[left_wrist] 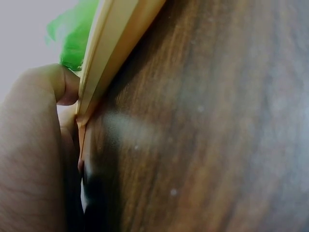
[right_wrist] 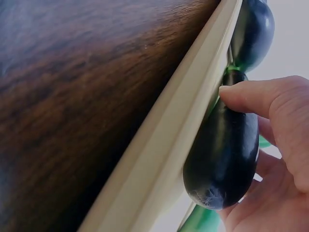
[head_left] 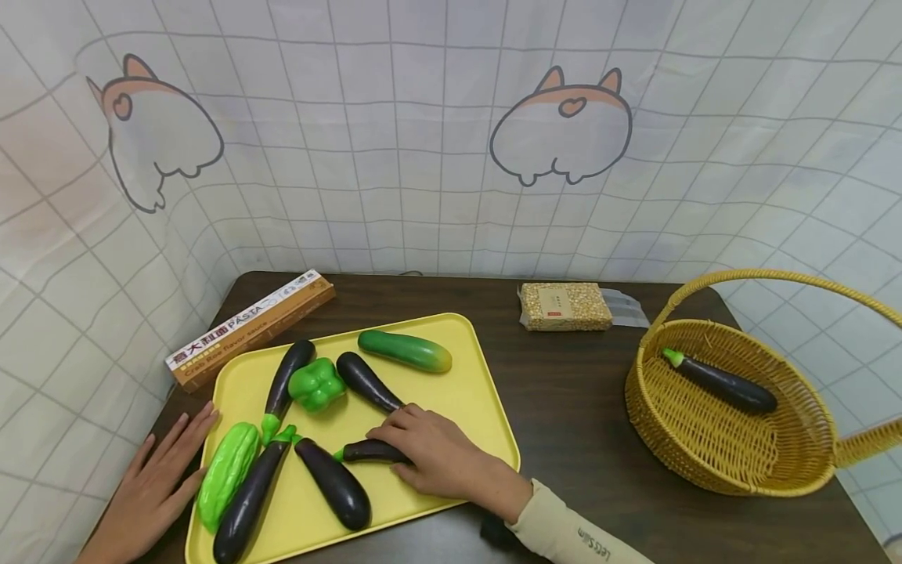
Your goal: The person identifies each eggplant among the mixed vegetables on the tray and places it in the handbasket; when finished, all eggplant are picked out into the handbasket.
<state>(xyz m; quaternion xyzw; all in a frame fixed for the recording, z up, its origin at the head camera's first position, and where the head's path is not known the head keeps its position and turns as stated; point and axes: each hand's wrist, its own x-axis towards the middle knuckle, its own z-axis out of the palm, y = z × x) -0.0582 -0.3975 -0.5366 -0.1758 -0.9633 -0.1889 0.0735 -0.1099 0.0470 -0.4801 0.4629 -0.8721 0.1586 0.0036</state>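
Note:
My right hand grips an eggplant lying on the yellow tray. In the right wrist view the thumb presses one side of this eggplant, with the other fingers behind it. My left hand rests beside the tray's left edge, fingers extended, thumb touching the rim. Closest to it on the tray is a light green bitter melon. Further eggplants lie around: one beside the melon, one at the front, one behind my right hand. A green bell pepper and a cucumber share the tray.
At right stands a yellow wicker basket with a tall handle, an eggplant inside. A vacuum-packed bag of yellow grains lies at the back. The pasta box sits behind the tray's left corner. A curtain hangs behind the table.

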